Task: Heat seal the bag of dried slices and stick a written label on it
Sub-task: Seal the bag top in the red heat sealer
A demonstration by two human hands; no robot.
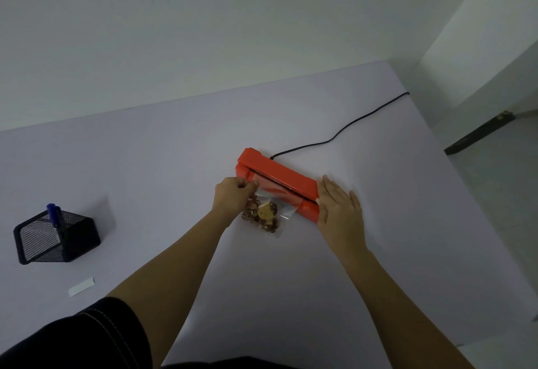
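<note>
Hands meet at the red heat sealer [278, 176], which lies slantwise on the pale table [163, 159] a little right of the frame's centre, running from upper left to lower right. The sealer's lid is lowered but a dark slot shows along its near side, and the open top of the clear bag [269, 205] is fed into that slot. The bag's lower part lies flat on the table just below the sealer, with brown and yellowish dried slices [262, 214] heaped in its bottom left corner.

The left hand [233, 198] reaches in from the lower left and pinches the upper left edge of the bag between thumb and fingertips, right beside the sealer's left end. The right hand [339, 208] rests flat with fingers spread and straight, palm down over the sealer's lower right end; it grasps nothing and only presses or lies on the casing.

A black power cord [343, 128] leaves the back of the sealer and trails toward the upper right edge of the table. At the left of the frame stands a black mesh pen holder [58, 236] with a blue pen [54, 214] upright inside. Below it, near the lower left, a small white label [81, 286] lies flat on the table, well apart from the bag. A dark sleeve [96, 336] fills the bottom left corner.
</note>
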